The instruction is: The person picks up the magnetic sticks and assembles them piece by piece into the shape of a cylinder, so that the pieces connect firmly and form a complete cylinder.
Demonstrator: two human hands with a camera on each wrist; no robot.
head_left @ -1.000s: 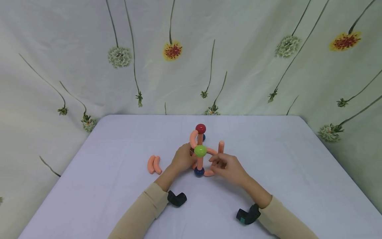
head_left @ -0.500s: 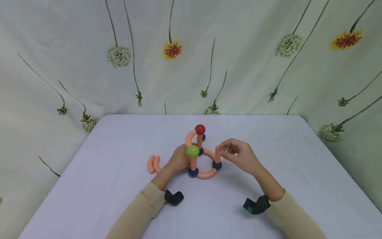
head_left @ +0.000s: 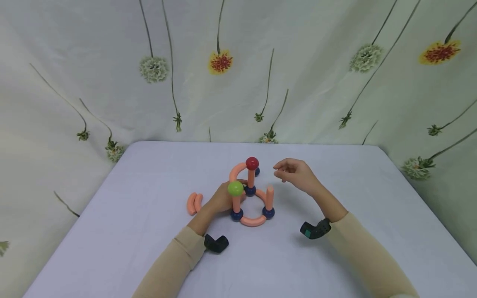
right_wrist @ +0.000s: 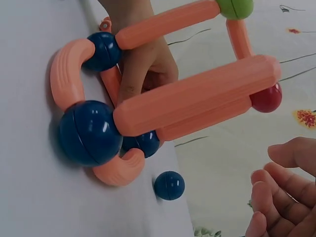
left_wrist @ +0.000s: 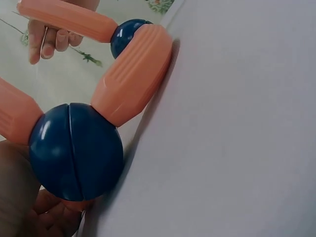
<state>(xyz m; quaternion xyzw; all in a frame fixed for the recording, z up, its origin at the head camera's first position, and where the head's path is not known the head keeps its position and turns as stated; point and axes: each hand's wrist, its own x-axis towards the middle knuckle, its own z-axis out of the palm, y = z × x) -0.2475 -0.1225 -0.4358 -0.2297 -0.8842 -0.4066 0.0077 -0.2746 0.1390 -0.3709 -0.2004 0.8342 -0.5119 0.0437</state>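
Note:
A toy structure of orange rods and balls stands on the table. Its base ring joins three blue balls [head_left: 268, 212] with curved rods [head_left: 253, 221]. From it rise straight rods, one topped by a green ball [head_left: 235, 188], another by a red ball [head_left: 252, 163]; a curved rod [head_left: 236, 170] bridges these two. The third upright rod [right_wrist: 197, 96] has a bare top. At the ring's left side my left hand [head_left: 222, 198] grips a curved rod, its fingers partly hidden behind the green ball's rod. Up and right of the structure, my right hand [head_left: 296, 174] hovers with nothing in its loosely bent fingers.
Two loose curved rods [head_left: 194, 203] lie side by side left of the left hand. A loose blue ball [right_wrist: 169, 185] sits behind the structure. Beyond the white table [head_left: 335, 186] hangs a flower-printed cloth [head_left: 313, 74].
My right hand went from the ring's near right side to the bare upright rod's top, then released it and moved back and right. The structure turned slightly, its green-ball side shifting left.

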